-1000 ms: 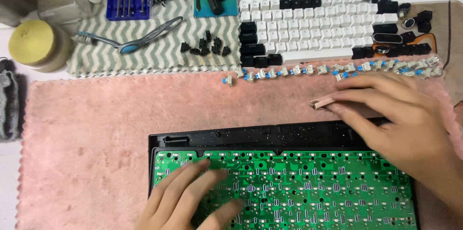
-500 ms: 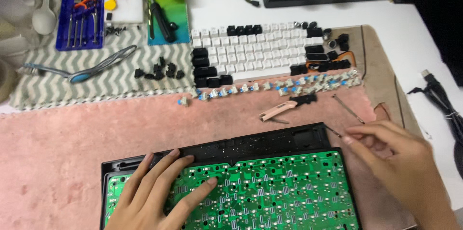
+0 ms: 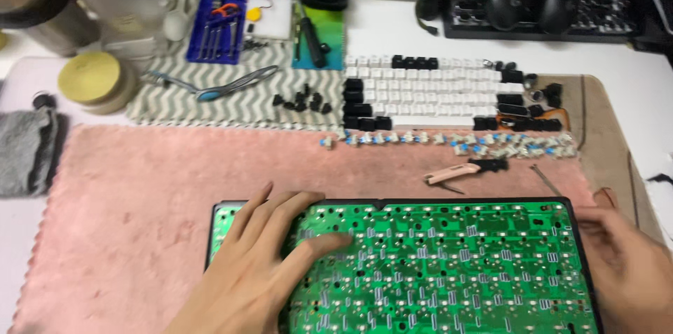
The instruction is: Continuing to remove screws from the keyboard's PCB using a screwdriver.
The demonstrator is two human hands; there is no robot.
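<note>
A green keyboard circuit board [image 3: 449, 264] in a black frame lies on a pink mat [image 3: 140, 201] at the bottom of the view. My left hand [image 3: 259, 271] rests flat on the board's left part, fingers spread. My right hand [image 3: 631, 264] is at the board's right edge, touching the black frame; whether it grips it is blurred. A pink-handled tool [image 3: 456, 173] lies on the mat just beyond the board.
A row of blue and white key switches [image 3: 449, 141] lies beyond the mat. Behind it are black and white keycaps [image 3: 434, 92], a blue tool case [image 3: 214, 29], tweezers [image 3: 210, 89], a yellow-lidded jar [image 3: 91, 78] and a grey cloth [image 3: 28, 152].
The view has shifted, so the board now sits further right and lower. My right hand has dropped from above the board's top right corner to its right edge. My left hand stays on the board.
</note>
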